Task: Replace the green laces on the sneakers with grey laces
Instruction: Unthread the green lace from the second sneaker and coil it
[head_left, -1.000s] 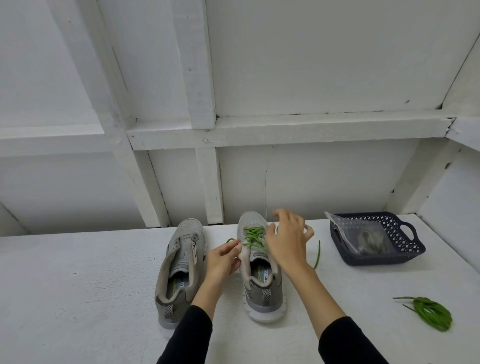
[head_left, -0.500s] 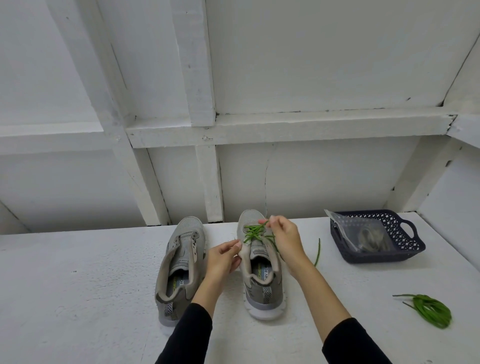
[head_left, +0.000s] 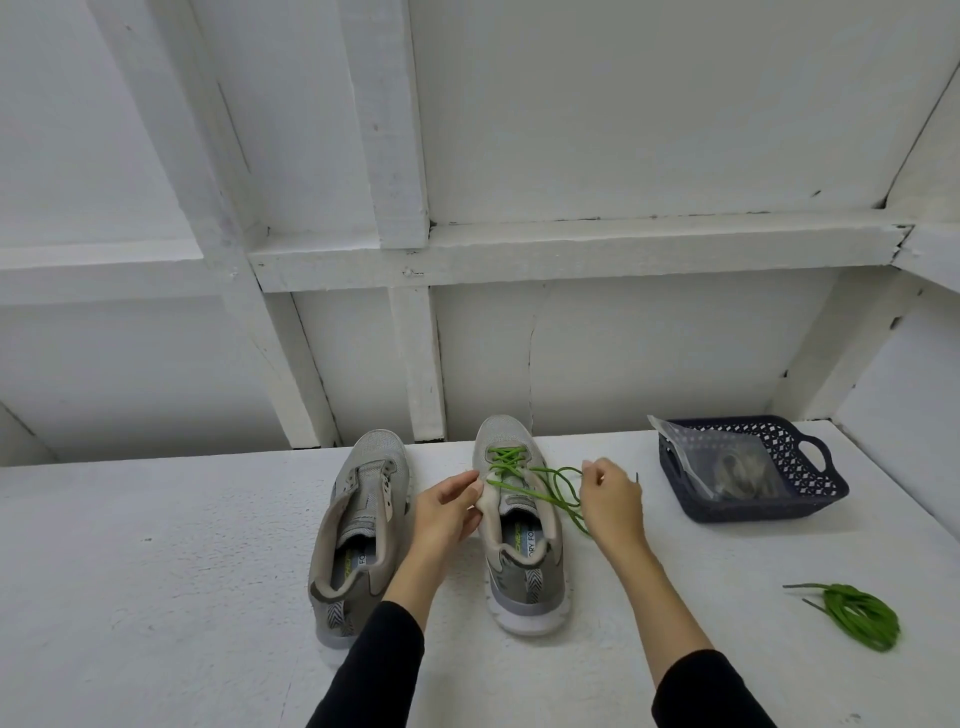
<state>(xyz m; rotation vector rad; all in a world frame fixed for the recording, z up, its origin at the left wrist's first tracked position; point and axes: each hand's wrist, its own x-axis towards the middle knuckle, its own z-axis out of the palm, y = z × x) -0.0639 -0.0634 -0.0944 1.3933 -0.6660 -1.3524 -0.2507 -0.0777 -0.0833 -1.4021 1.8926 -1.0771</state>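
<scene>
On white bench, left hand grip pinching sneaker collar, right hand grip pulling green lace, fingertips hidden

A white painted table runs the whole width, rough-surfaced. Behind it stands a white wall crossed by wooden beams and upright posts. On the far right of the table sits a dark blue plastic basket with latticed sides and a handle.

Bag's contents blurred, unidentifiable
</scene>
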